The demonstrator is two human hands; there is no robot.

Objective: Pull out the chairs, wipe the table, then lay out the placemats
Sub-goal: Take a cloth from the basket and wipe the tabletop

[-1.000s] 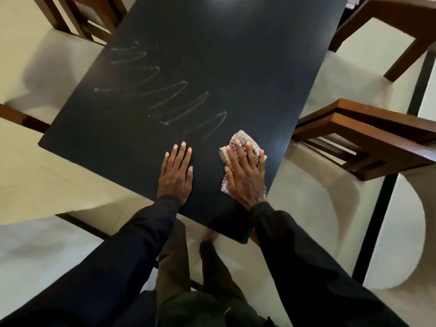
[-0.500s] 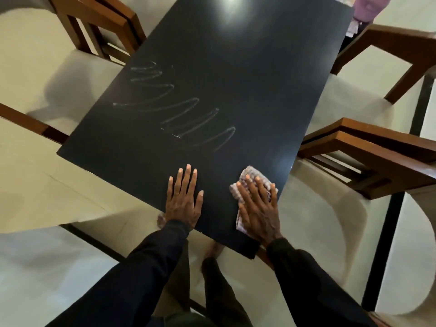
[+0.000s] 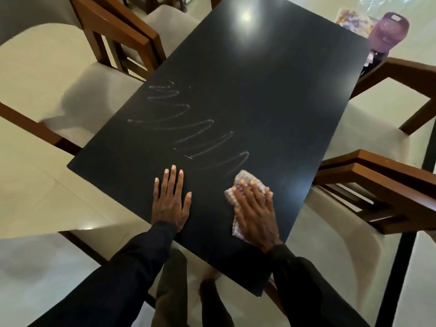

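Note:
A black rectangular table [image 3: 271,95] fills the middle of the view, with a zigzag of pale wipe streaks [image 3: 188,128] across its near half. My right hand [image 3: 256,211] lies flat with straight fingers on a small checked cloth [image 3: 245,179], pressing it against the tabletop near the right edge. My left hand [image 3: 171,199] rests flat and bare on the table beside it, fingers spread. Wooden chairs with pale seats stand back from the table: one at the left [image 3: 113,41], one at the right [image 3: 382,185], one at the far right [image 3: 405,74].
A purple object [image 3: 389,34] and a patterned item [image 3: 351,20] sit past the table's far right corner. The floor is pale tile. My legs stand just below the near table edge. Another chair rail [image 3: 30,126] runs along the left.
The view has tilted up, showing more of the far table end. My right hand and the cloth have slid a little toward the near right edge; the left hand stays flat.

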